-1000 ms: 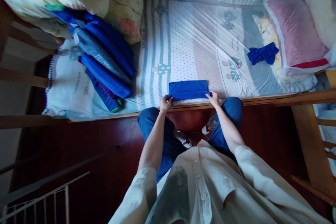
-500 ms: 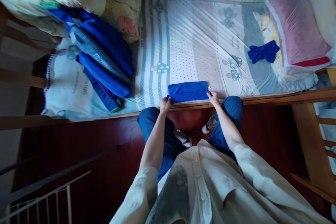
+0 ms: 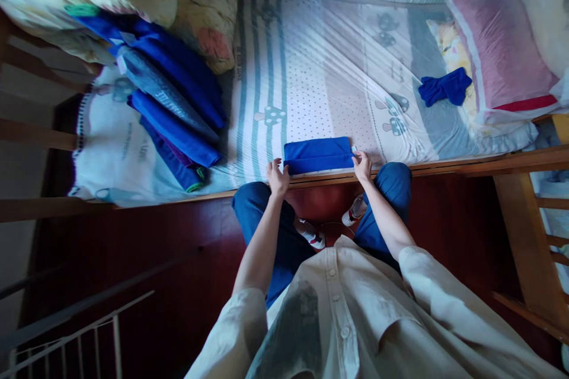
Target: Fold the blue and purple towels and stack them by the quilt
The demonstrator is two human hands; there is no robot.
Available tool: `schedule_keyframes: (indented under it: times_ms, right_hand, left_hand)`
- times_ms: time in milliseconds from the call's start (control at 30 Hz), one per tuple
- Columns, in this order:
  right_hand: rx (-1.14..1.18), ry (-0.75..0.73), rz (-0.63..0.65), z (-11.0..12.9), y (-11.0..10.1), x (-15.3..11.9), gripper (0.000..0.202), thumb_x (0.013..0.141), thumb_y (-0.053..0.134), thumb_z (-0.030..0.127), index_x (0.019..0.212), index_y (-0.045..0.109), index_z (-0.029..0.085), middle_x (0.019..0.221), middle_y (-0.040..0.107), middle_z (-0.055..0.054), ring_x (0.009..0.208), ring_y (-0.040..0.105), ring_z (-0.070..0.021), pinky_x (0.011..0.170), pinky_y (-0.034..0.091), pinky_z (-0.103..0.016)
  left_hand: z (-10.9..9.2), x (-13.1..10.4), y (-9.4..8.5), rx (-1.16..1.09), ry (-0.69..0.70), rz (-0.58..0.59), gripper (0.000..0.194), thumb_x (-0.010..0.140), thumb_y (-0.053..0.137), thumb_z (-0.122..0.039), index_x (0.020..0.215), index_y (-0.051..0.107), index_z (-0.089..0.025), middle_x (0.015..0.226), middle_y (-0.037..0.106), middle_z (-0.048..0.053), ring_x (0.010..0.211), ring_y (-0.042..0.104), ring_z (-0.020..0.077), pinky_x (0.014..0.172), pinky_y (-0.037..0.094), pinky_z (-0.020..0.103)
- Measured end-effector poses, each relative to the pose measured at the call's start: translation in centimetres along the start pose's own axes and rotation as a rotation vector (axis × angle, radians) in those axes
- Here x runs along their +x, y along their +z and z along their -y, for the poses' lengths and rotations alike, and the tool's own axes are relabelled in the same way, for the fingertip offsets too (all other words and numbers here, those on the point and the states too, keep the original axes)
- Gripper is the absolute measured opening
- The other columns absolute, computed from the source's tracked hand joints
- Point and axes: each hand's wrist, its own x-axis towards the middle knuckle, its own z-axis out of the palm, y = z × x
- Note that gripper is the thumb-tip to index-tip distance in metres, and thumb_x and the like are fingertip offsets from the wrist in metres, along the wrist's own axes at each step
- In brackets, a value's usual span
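Note:
A folded blue cloth (image 3: 318, 151) lies flat at the front edge of the bed, its crease running left to right. A small white tag (image 3: 354, 148) sticks out at its right side. My left hand (image 3: 278, 177) is at the cloth's near left corner, fingers apart and thumb close to the edge. At the opposite end, my right hand (image 3: 363, 166) pinches the near right corner between thumb and fingers. Farther right on the bed is a crumpled blue cloth (image 3: 445, 87), apart from both hands.
Several folded blue garments (image 3: 178, 100) lie in an overlapping row on the bed's left. Behind them bulge patterned bedding bundles (image 3: 207, 18). A pink pillow (image 3: 507, 53) rests at the right. The wooden bed rail (image 3: 444, 170) runs along the front, and a white metal rack (image 3: 116, 343) stands lower left.
My left hand has loosened from the cloth's left corner, its fingers spreading. My right hand stays at the right corner, shifted slightly. The cloth lies nearly the same.

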Motion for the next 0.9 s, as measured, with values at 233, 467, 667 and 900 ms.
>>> schedule_keyframes:
  times_ms: [233,467,667,900]
  right_hand:
    - [-0.207,-0.302,0.178,1.9,0.2,-2.8,0.043,0.100,0.050,0.022,0.141,0.062,0.015,0.150,0.059,-0.015,0.143,0.050,-0.0255,0.122,0.036,-0.043]
    - [-0.378,-0.339,0.297,0.9,0.4,-1.8,0.061,0.090,0.045,0.000,0.150,0.054,0.010,0.157,0.052,-0.016,0.151,0.043,-0.0227,0.123,0.037,-0.044]
    - [-0.445,-0.347,0.404,1.4,-0.4,0.2,0.052,0.096,0.045,0.004,0.145,0.060,0.014,0.154,0.055,-0.016,0.145,0.050,-0.0243,0.122,0.038,-0.042]
    - [-0.539,-0.322,0.526,2.5,-1.9,-1.3,0.056,0.095,0.037,0.002,0.143,0.062,0.014,0.151,0.057,-0.019,0.141,0.053,-0.0285,0.116,0.043,-0.044]
  left_hand:
    - [-0.1,-2.0,1.6,0.160,0.378,0.234,0.053,0.097,0.050,-0.036,0.145,0.054,-0.013,0.156,0.050,0.020,0.151,0.039,0.0327,0.124,0.031,0.051]
    - [0.5,-1.2,2.6,0.337,0.426,0.324,0.065,0.093,0.041,-0.020,0.155,0.041,0.001,0.161,0.041,0.026,0.155,0.033,0.0340,0.129,0.022,0.054]
    - [1.0,0.2,2.0,0.368,0.500,0.387,0.063,0.090,0.038,-0.006,0.152,0.045,-0.003,0.153,0.051,0.027,0.150,0.042,0.0329,0.127,0.026,0.054]
    - [1.0,-0.8,1.2,0.269,0.443,0.416,0.060,0.088,0.044,-0.010,0.148,0.052,-0.014,0.144,0.060,0.023,0.144,0.050,0.0316,0.125,0.031,0.051]
